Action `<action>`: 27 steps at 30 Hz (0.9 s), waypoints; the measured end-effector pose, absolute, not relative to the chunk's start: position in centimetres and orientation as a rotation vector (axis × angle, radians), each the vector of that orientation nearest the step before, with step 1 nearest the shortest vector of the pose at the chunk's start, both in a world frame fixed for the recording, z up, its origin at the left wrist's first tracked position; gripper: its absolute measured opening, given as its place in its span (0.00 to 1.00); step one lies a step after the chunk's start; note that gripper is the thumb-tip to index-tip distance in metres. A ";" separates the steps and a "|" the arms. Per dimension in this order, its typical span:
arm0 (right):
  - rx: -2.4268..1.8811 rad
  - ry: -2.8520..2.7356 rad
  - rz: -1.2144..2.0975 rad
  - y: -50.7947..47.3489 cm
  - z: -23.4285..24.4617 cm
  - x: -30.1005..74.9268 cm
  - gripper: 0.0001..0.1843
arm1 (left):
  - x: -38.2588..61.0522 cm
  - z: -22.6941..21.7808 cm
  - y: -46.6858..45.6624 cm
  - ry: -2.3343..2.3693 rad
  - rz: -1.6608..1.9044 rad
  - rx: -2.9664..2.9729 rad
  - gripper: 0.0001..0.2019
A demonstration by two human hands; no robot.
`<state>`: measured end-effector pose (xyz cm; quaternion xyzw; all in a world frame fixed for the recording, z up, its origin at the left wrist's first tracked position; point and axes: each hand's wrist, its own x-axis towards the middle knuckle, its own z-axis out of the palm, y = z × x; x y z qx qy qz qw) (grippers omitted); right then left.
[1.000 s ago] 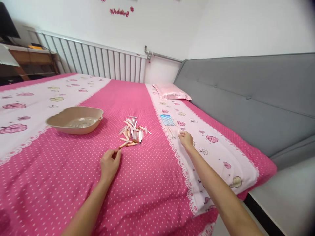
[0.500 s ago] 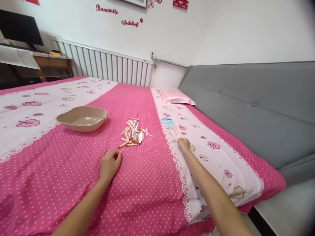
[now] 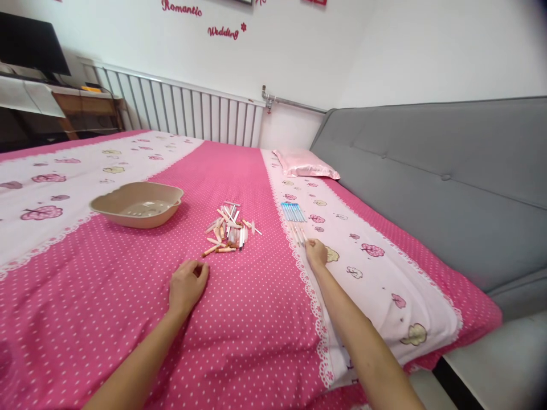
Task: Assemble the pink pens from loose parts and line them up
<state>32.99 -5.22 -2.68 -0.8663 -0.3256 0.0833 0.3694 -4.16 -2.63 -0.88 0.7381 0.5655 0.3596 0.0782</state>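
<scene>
My right hand [image 3: 317, 253] pinches the near end of a slim pale-pink pen [image 3: 304, 234] on the white printed band of the bedspread. The pen lies beside a couple of similar pale-pink pens [image 3: 294, 232], side by side. Just beyond them is a neat row of blue pens [image 3: 293, 212]. My left hand [image 3: 187, 286] rests on the pink dotted cloth, its fingers loosely curled with nothing visible in them. Ahead of it is a jumbled pile of pens [image 3: 228, 228] and small stick-like pieces in white, pale pink, orange and brown.
A beige basin [image 3: 139, 215] sits on the bedspread [image 3: 239, 330] to the left. At the far right end lies a pink pillow [image 3: 307, 164]. A grey padded headboard [image 3: 427, 171] borders the right side, a radiator [image 3: 183, 108] the back. A desk with a monitor [image 3: 32, 48] stands far left.
My right hand has shifted slightly left, bringing the pale-pink pen closer to the others. My left hand stays resting in place. The view has tilted a little.
</scene>
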 end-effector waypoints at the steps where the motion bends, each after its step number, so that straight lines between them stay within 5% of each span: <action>1: -2.226 -0.839 0.205 -5.3 -2.6 32.9 0.15 | -4.2 -0.8 -2.7 1.694 1.078 2.212 0.14; 27: -2.267 -0.870 0.014 -5.5 -2.7 32.0 0.18 | -4.1 -0.7 -2.8 1.679 1.104 2.235 0.14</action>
